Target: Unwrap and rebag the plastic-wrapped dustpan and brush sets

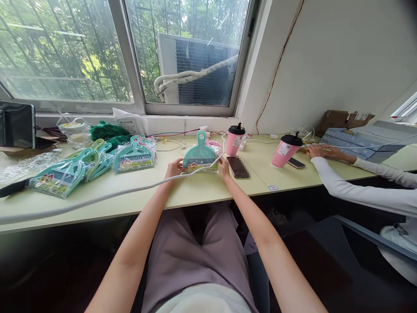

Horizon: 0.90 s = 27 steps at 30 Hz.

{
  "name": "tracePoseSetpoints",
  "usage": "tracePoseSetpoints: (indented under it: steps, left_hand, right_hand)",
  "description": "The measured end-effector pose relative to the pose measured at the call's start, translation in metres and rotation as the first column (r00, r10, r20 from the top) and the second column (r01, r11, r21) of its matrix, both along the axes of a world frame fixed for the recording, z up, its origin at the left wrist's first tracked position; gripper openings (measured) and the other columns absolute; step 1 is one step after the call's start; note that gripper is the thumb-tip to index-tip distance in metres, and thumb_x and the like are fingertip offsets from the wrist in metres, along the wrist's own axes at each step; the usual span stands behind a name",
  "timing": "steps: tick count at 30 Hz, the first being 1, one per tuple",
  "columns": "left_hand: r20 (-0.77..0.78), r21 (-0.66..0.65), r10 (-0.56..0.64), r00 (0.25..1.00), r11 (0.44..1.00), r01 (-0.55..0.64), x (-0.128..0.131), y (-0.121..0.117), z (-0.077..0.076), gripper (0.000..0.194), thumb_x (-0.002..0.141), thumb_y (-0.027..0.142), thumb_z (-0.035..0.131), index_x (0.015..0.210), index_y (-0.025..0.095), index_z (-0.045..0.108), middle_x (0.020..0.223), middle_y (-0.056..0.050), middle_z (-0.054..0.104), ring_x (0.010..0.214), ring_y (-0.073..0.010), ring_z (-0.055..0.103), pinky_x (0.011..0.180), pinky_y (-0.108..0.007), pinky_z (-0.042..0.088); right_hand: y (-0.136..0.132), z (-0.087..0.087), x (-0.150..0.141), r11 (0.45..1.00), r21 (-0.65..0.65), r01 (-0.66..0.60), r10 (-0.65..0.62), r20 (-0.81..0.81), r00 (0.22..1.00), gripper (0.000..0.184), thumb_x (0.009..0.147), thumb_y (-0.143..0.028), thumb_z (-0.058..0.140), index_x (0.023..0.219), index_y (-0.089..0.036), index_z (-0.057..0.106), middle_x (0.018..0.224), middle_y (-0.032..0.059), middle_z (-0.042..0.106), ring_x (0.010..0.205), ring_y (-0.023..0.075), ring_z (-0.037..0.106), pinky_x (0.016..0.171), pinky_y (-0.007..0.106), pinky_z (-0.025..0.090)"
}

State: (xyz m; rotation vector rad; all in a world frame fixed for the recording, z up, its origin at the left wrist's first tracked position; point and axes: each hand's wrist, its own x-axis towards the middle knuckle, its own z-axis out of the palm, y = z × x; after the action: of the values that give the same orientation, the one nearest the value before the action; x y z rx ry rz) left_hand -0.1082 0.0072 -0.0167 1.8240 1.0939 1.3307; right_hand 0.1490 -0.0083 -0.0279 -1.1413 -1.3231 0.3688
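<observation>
A mini dustpan and brush set [200, 152] in clear packaging stands upright on the table in front of me, its teal handle pointing up. My left hand [175, 167] grips its left edge, and my right hand [223, 168] holds its right edge; both hands are closed on it. Something pink shows just behind the set. A white cable [143, 188] crosses the view in front of the set. To the left stands another teal packaged set [135, 156], with several more sets [61, 174] lying beyond it.
A dark phone [238, 167] and a pink cup [233, 142] are right of my hand. Farther right are another pink cup [284, 153], a second phone [296, 163], a co-worker's hands [321, 152] and boxes [348, 141]. A tablet [18, 126] and green bag [109, 131] stand left.
</observation>
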Motion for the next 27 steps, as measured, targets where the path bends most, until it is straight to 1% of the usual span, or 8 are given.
tracePoseSetpoints:
  steps: [3, 5, 12, 15, 18, 21, 24, 27]
  left_hand:
    - [-0.035, 0.034, 0.016, 0.999, 0.999, -0.014, 0.0, -0.004, 0.002, 0.038, 0.063, 0.034, 0.08, 0.095, 0.021, 0.064, 0.079, -0.004, 0.076, 0.077, -0.0231, 0.072, 0.072, -0.032, 0.056]
    - [-0.077, 0.03, 0.039, 0.996, 0.999, -0.037, -0.002, -0.005, 0.002, 0.032, 0.065, 0.034, 0.078, 0.091, 0.021, 0.063, 0.079, -0.004, 0.075, 0.078, -0.0229, 0.071, 0.072, -0.032, 0.055]
    - [-0.154, 0.004, 0.027, 0.988, 1.0, -0.027, -0.003, -0.003, -0.002, 0.028, 0.068, 0.035, 0.073, 0.09, 0.02, 0.065, 0.078, -0.005, 0.075, 0.075, -0.0226, 0.07, 0.071, -0.03, 0.052]
    - [-0.198, 0.008, 0.02, 0.98, 1.0, -0.018, -0.003, -0.004, -0.005, 0.031, 0.066, 0.037, 0.074, 0.09, 0.019, 0.067, 0.08, -0.005, 0.074, 0.075, -0.0226, 0.068, 0.07, -0.03, 0.051]
    - [-0.286, 0.057, 0.037, 0.958, 0.998, -0.022, -0.003, -0.003, -0.008, 0.025, 0.065, 0.039, 0.073, 0.078, 0.019, 0.066, 0.075, -0.004, 0.07, 0.076, -0.0232, 0.067, 0.069, -0.03, 0.05]
    - [-0.317, 0.078, 0.089, 0.944, 0.995, -0.068, -0.004, -0.001, -0.009, 0.018, 0.067, 0.036, 0.068, 0.071, 0.019, 0.064, 0.071, -0.004, 0.068, 0.075, -0.0225, 0.065, 0.068, -0.03, 0.049]
    - [-0.266, 0.04, 0.086, 0.96, 0.996, -0.078, -0.005, 0.002, -0.01, 0.021, 0.067, 0.036, 0.068, 0.079, 0.018, 0.067, 0.074, -0.005, 0.071, 0.071, -0.0213, 0.065, 0.066, -0.029, 0.049]
    - [-0.178, -0.006, 0.056, 0.982, 0.998, -0.058, -0.005, 0.005, -0.01, 0.029, 0.066, 0.037, 0.071, 0.087, 0.017, 0.068, 0.074, -0.006, 0.072, 0.069, -0.021, 0.066, 0.064, -0.029, 0.05]
  right_hand:
    - [-0.007, 0.007, 0.001, 0.999, 0.012, -0.029, 0.03, -0.037, 0.999, 0.039, 0.084, -0.041, 0.054, 0.105, -0.014, 0.073, 0.095, 0.009, 0.073, 0.086, 0.0223, 0.062, 0.077, 0.033, 0.05]
    - [-0.011, 0.011, 0.0, 0.997, -0.036, -0.072, 0.07, -0.036, 0.997, 0.038, 0.082, -0.04, 0.056, 0.105, -0.015, 0.074, 0.101, 0.0099, 0.074, 0.091, 0.0232, 0.064, 0.079, 0.033, 0.051]
    - [-0.016, 0.007, 0.004, 0.994, -0.109, -0.03, 0.038, 0.071, 0.997, 0.034, 0.084, -0.034, 0.057, 0.107, -0.017, 0.075, 0.099, 0.0085, 0.076, 0.091, 0.0256, 0.067, 0.077, 0.033, 0.051]
    - [-0.019, 0.003, 0.008, 0.983, -0.171, 0.073, -0.036, 0.206, 0.978, 0.034, 0.088, -0.04, 0.056, 0.111, -0.022, 0.074, 0.097, 0.0078, 0.076, 0.09, 0.0261, 0.068, 0.072, 0.03, 0.046]
    - [-0.02, 0.002, 0.011, 0.955, -0.237, 0.178, -0.096, 0.322, 0.942, 0.036, 0.091, -0.048, 0.052, 0.107, -0.024, 0.073, 0.092, 0.0076, 0.074, 0.085, 0.0258, 0.066, 0.066, 0.028, 0.041]
    - [-0.018, 0.002, 0.013, 0.951, -0.278, 0.133, -0.035, 0.331, 0.943, 0.038, 0.092, -0.051, 0.047, 0.098, -0.022, 0.071, 0.081, 0.0058, 0.071, 0.074, 0.0226, 0.063, 0.063, 0.027, 0.038]
    - [-0.018, 0.001, 0.015, 0.963, -0.263, 0.055, 0.017, 0.265, 0.964, 0.041, 0.091, -0.055, 0.046, 0.092, -0.022, 0.069, 0.076, 0.0039, 0.068, 0.071, 0.021, 0.062, 0.062, 0.026, 0.04]
    - [-0.019, -0.002, 0.016, 0.969, -0.245, -0.019, 0.074, 0.218, 0.973, 0.036, 0.086, -0.054, 0.055, 0.09, -0.021, 0.07, 0.079, 0.0046, 0.07, 0.074, 0.0211, 0.063, 0.064, 0.027, 0.044]
